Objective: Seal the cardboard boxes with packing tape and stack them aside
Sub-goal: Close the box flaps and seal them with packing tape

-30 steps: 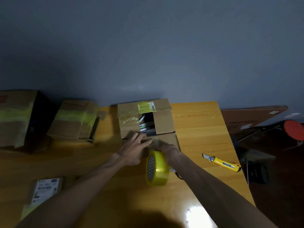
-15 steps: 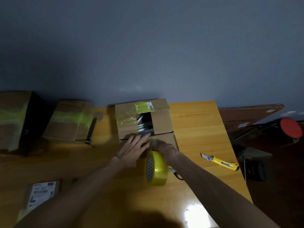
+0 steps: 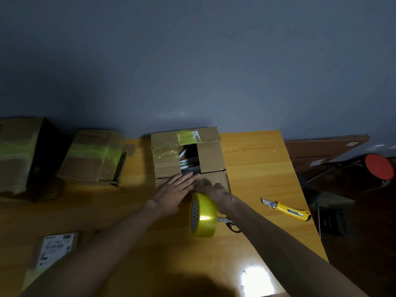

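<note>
Change: the left hand (image 3: 174, 190) has flattened out. A second ago its fingers bunched at the near lip of the open box (image 3: 209, 156); now they lie straight and side by side. The right hand (image 3: 215, 190) has barely shifted.
Left hand: palm down, fingers spread flat against the open box's near face, just under the top edge, clasping nothing.
Right hand: knuckles up, pressed to the same face, just right of the left fingertips. Its fingers are tucked out of sight under the back of the hand, so I cannot tell whether they pinch a tape end or only push.
Tape roll (image 3: 203, 216): yellow, on edge, just below the right wrist, between the two forearms. I cannot tell whether it stands on the table (image 3: 257, 166) or hangs, and any strip running up to the box is too faint to see.
Open box: mid-table against the wall, top flaps apart. The gap shows dark flat contents that can't be identified.
Sealed boxes (image 3: 92, 156): two at the left, banded in yellowish tape. The outer one is cut off by the frame edge and sits in shadow.
Scissors (image 3: 230, 223): only a handle loop and a bit of blade peek out past the roll and right forearm.
Utility knife (image 3: 286, 210): yellow, blade out, lying right of the arm, well apart from the box.
Parcel (image 3: 56, 246): near left, partly under the left forearm, label print unreadable.
Off the table, right: a flat carton (image 3: 325, 148) and a red disc (image 3: 379, 168); the rest is too dim to make out.
</note>
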